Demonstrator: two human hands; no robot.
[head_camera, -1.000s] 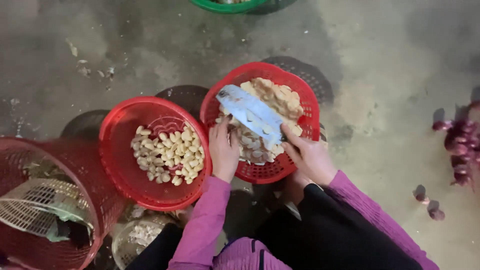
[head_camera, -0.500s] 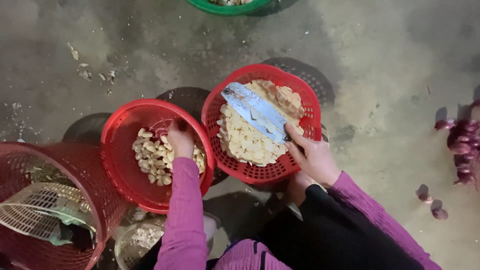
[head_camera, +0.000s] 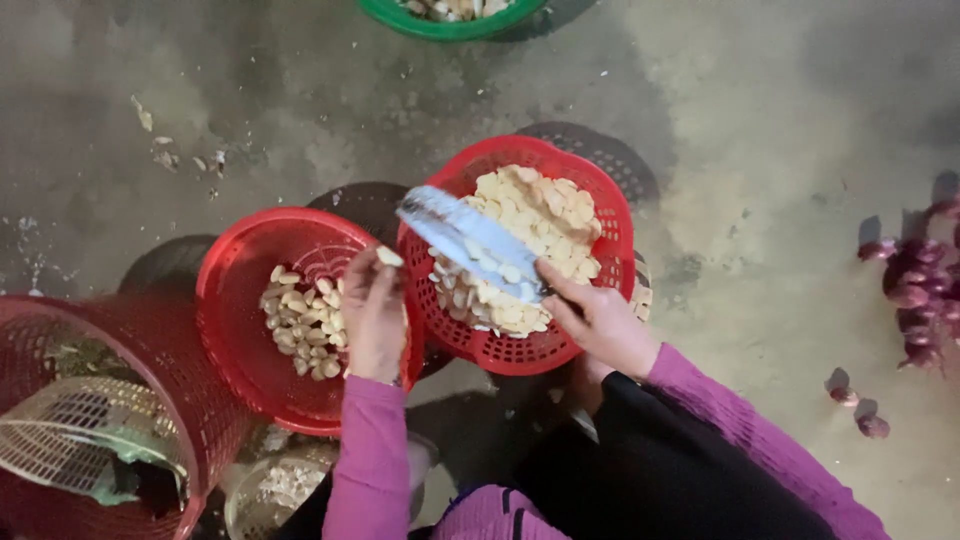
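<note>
Centre of frame, two red mesh baskets sit side by side on a wet grey concrete floor (head_camera: 760, 200). The right hand (head_camera: 600, 325) is closed around the handle of a broad cleaver (head_camera: 470, 240), blade lying flat and angled toward upper left across the right red basket (head_camera: 612, 215), which is heaped with pale trimmed garlic cloves (head_camera: 530, 215). The left hand (head_camera: 372, 312) hovers over the left red basket (head_camera: 235, 300), thumb and fingertips pinched on a single clove (head_camera: 389, 257) held just above the rim, between the two baskets. The left basket holds a smaller pile of cloves (head_camera: 300, 325), less clean-looking, apparently untrimmed.

Step in hand, as I read it: one clove picked from the left pile and being carried toward the blade for trimming. The next move calls for setting the clove end against the edge with fingertips kept clear of it, while the knife hand stays steady so the blade doesn't slide off the heap.

Rest of scene: lower left, a taller red basket (head_camera: 60, 330) with a pale plastic strainer (head_camera: 70, 450) and scraps inside. Bottom, below the left basket, a pale bowl (head_camera: 275, 490) of peelings, partly hidden. Top edge, a green basket (head_camera: 450, 22), mostly cropped. Right edge, purple shallots (head_camera: 915, 290) scattered on the floor, a few loose ones lower. Upper left, bits of skin (head_camera: 165, 150) on the concrete. Purple sleeves, dark trousers at bottom.
</note>
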